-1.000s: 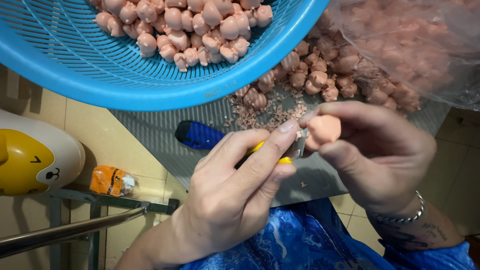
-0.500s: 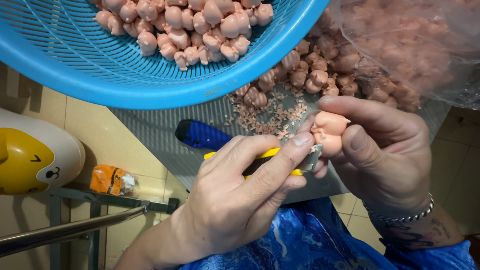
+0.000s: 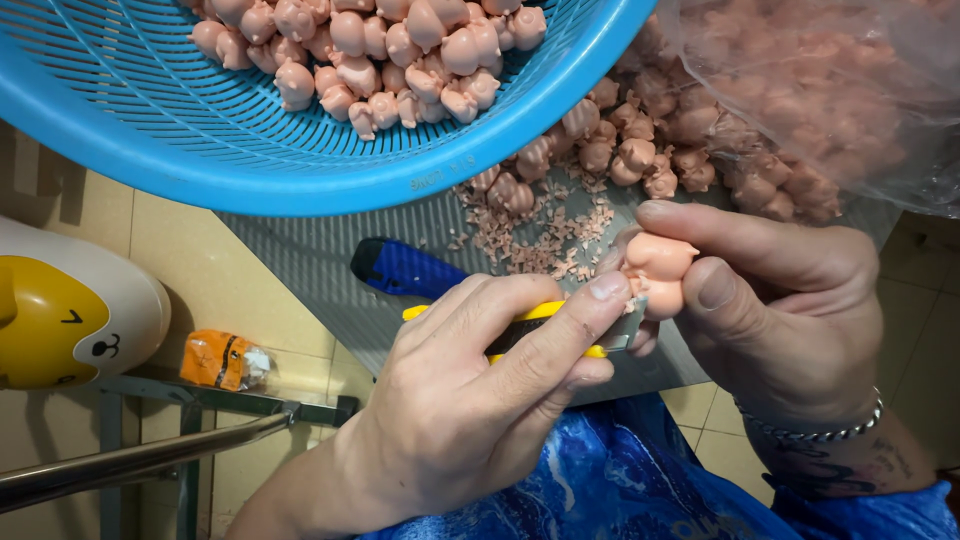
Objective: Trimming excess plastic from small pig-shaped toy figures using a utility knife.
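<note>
Left hand: the left hand [image 3: 470, 400] is clamped round a yellow-handled utility knife [image 3: 530, 325], blade tip against the figure.
Right hand: the right hand [image 3: 780, 300] pinches a small pink rubber figure [image 3: 657, 268] between thumb and fingers, near centre, just right of the knife.
Work surface: a grey ribbed board [image 3: 310, 260] carries pink shavings [image 3: 540, 230].
Far: a blue plastic slotted basket [image 3: 200, 130] holds more pink figures; others lie loose beside a clear plastic bag [image 3: 840, 80] at far right.
Left: a blue knife case [image 3: 400, 268].
</note>
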